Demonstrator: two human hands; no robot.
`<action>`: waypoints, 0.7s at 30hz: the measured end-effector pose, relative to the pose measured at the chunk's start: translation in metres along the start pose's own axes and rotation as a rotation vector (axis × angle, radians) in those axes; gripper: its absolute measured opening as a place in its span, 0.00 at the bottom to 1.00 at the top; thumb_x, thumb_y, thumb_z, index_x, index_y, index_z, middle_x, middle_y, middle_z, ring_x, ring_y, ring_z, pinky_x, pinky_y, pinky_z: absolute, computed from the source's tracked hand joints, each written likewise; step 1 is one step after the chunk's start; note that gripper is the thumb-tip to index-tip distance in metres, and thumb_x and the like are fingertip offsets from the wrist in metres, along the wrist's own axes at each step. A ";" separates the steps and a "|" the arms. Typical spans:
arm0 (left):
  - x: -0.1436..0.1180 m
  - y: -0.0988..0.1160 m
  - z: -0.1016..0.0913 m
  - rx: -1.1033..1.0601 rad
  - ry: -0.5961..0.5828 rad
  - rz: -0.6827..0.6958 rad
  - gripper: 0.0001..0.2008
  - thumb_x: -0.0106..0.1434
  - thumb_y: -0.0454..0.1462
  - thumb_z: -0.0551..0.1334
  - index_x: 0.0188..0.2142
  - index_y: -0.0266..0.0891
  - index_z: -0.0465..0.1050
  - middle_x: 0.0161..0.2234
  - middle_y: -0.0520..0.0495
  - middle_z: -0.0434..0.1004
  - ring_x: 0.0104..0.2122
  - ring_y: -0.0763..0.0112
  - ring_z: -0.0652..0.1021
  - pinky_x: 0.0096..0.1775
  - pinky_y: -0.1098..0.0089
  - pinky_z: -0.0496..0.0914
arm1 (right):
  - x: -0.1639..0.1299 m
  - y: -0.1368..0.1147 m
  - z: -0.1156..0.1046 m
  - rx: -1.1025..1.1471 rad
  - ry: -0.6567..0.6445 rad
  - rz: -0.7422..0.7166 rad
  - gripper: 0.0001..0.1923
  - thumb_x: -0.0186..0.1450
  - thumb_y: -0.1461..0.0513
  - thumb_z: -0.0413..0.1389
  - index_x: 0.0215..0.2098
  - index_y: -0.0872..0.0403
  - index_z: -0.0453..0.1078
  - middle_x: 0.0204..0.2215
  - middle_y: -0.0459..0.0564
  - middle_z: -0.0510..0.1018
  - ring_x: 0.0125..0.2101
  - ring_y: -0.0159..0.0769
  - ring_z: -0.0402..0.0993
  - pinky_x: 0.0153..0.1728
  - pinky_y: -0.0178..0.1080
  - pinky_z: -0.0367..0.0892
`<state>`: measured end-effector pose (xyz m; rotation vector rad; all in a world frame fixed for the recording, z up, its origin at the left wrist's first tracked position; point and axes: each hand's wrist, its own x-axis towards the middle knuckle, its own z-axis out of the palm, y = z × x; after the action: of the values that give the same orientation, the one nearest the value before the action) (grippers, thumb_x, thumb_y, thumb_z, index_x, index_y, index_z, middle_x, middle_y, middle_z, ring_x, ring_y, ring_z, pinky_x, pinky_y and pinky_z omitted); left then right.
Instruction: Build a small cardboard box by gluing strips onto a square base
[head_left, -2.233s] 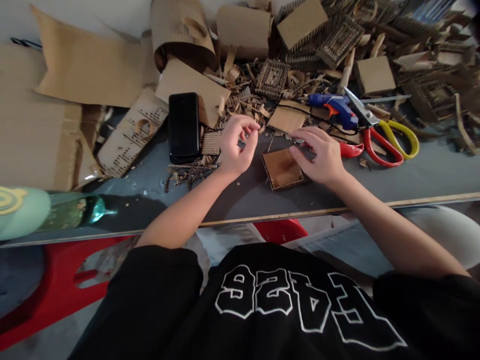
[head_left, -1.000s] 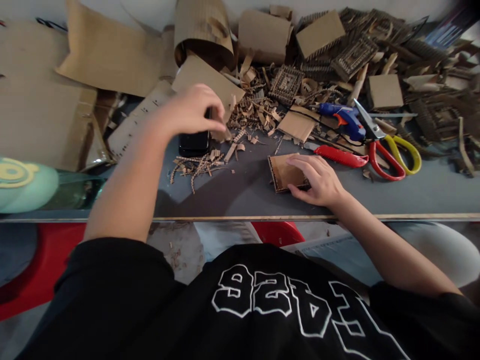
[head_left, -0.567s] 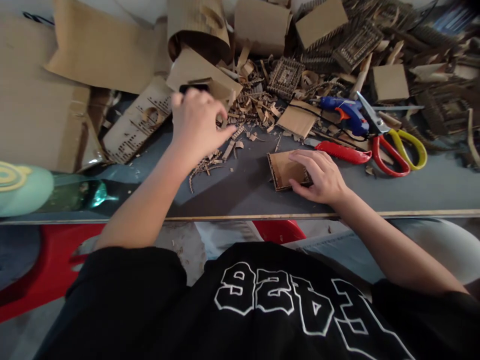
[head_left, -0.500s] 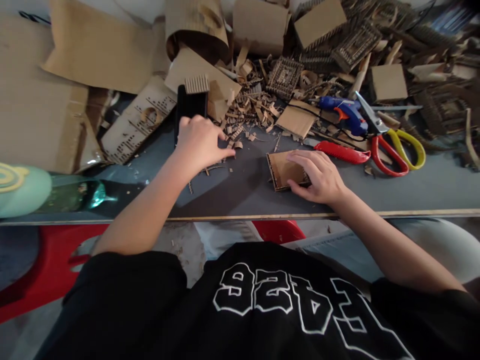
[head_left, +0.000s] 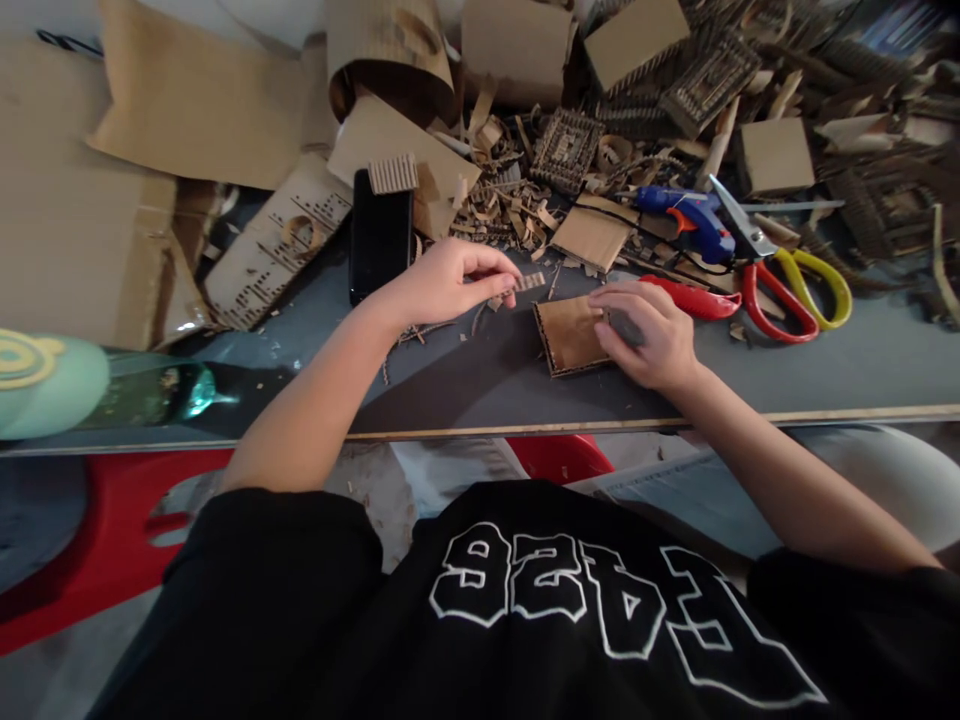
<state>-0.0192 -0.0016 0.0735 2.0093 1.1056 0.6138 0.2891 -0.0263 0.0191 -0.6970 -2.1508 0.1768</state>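
Note:
Between my left hand's thumb and fingers is a short corrugated cardboard strip, pinched above the table. My right hand is curled at the right side of a cardboard square, fingertips and thumb against it, covering that end. The square lies near the table's front edge, with corrugated strips along its borders. Left of my left hand lies a black phone, a ribbed cardboard piece on its top end. Past my right hand is a red-handled cutter, its blade hidden.
Scissors with red and yellow handles lie at right beside a blue glue gun. Cardboard scraps and ribbed panels cover the back. A ruled cardboard strip and a green bottle are at left.
My left hand has moved right, from beside the phone toward the cardboard square, and now pinches a corrugated strip. My right hand's fingers have drawn back slightly to the right on the square.

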 end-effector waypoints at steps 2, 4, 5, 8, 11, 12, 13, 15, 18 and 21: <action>0.007 0.005 0.010 0.030 0.034 0.043 0.18 0.74 0.49 0.63 0.47 0.37 0.85 0.35 0.45 0.87 0.35 0.66 0.84 0.43 0.62 0.79 | 0.007 0.003 0.001 0.010 0.065 0.048 0.11 0.73 0.62 0.59 0.53 0.49 0.78 0.47 0.53 0.86 0.48 0.45 0.84 0.49 0.46 0.78; 0.015 0.006 0.021 0.091 0.086 0.100 0.18 0.75 0.49 0.63 0.46 0.39 0.86 0.38 0.45 0.87 0.38 0.64 0.84 0.47 0.61 0.79 | 0.016 0.008 0.003 0.008 0.072 0.096 0.11 0.74 0.60 0.60 0.53 0.48 0.80 0.47 0.51 0.86 0.48 0.46 0.84 0.50 0.47 0.78; 0.018 0.005 0.026 0.117 0.117 0.135 0.18 0.75 0.50 0.63 0.45 0.41 0.86 0.40 0.46 0.87 0.40 0.63 0.85 0.49 0.60 0.79 | 0.021 0.011 0.004 0.009 0.050 0.112 0.10 0.74 0.59 0.61 0.52 0.48 0.81 0.46 0.51 0.87 0.46 0.46 0.84 0.49 0.48 0.78; 0.025 -0.001 0.040 0.145 0.219 0.219 0.18 0.75 0.51 0.64 0.45 0.43 0.87 0.43 0.47 0.87 0.44 0.62 0.85 0.51 0.59 0.78 | 0.035 0.019 0.007 0.025 -0.038 0.133 0.10 0.75 0.56 0.59 0.46 0.48 0.83 0.40 0.49 0.87 0.41 0.45 0.84 0.46 0.49 0.76; 0.025 -0.008 0.049 0.143 0.304 0.239 0.21 0.76 0.54 0.62 0.47 0.44 0.87 0.42 0.47 0.87 0.43 0.63 0.85 0.49 0.60 0.78 | 0.045 0.023 0.006 0.038 -0.090 0.132 0.11 0.74 0.55 0.59 0.45 0.47 0.84 0.37 0.48 0.86 0.39 0.45 0.82 0.48 0.51 0.75; 0.023 -0.011 0.051 0.154 0.325 0.241 0.22 0.76 0.55 0.61 0.48 0.44 0.87 0.43 0.47 0.86 0.43 0.63 0.85 0.49 0.60 0.78 | 0.047 0.024 0.006 0.043 -0.106 0.127 0.10 0.74 0.55 0.60 0.45 0.47 0.84 0.37 0.49 0.86 0.40 0.45 0.82 0.49 0.52 0.75; 0.022 -0.013 0.053 0.173 0.342 0.243 0.24 0.76 0.57 0.60 0.48 0.45 0.87 0.43 0.46 0.86 0.44 0.63 0.85 0.50 0.60 0.78 | 0.048 0.025 0.005 0.047 -0.124 0.125 0.10 0.73 0.55 0.60 0.44 0.47 0.84 0.37 0.49 0.86 0.40 0.46 0.82 0.50 0.53 0.74; 0.020 -0.020 0.055 0.229 0.356 0.256 0.28 0.75 0.61 0.59 0.52 0.45 0.86 0.48 0.44 0.85 0.49 0.59 0.84 0.54 0.55 0.78 | 0.048 0.027 0.004 0.044 -0.152 0.138 0.09 0.72 0.56 0.61 0.42 0.47 0.83 0.37 0.49 0.86 0.41 0.47 0.81 0.51 0.54 0.74; 0.019 -0.031 0.052 0.300 0.313 0.304 0.35 0.68 0.67 0.61 0.60 0.46 0.81 0.59 0.40 0.82 0.60 0.50 0.79 0.65 0.45 0.71 | 0.041 0.034 0.005 0.026 -0.168 0.192 0.08 0.71 0.57 0.61 0.41 0.48 0.83 0.37 0.50 0.86 0.42 0.48 0.82 0.52 0.56 0.74; 0.019 -0.041 0.048 0.306 0.227 0.344 0.39 0.62 0.70 0.65 0.59 0.47 0.81 0.59 0.40 0.83 0.63 0.45 0.76 0.67 0.40 0.67 | 0.032 0.040 0.009 0.019 -0.179 0.224 0.08 0.71 0.57 0.61 0.39 0.46 0.84 0.39 0.49 0.86 0.43 0.50 0.82 0.54 0.59 0.74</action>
<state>0.0038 0.0110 0.0134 2.4714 1.0391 0.9131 0.2835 0.0255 0.0205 -0.9412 -2.2327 0.3912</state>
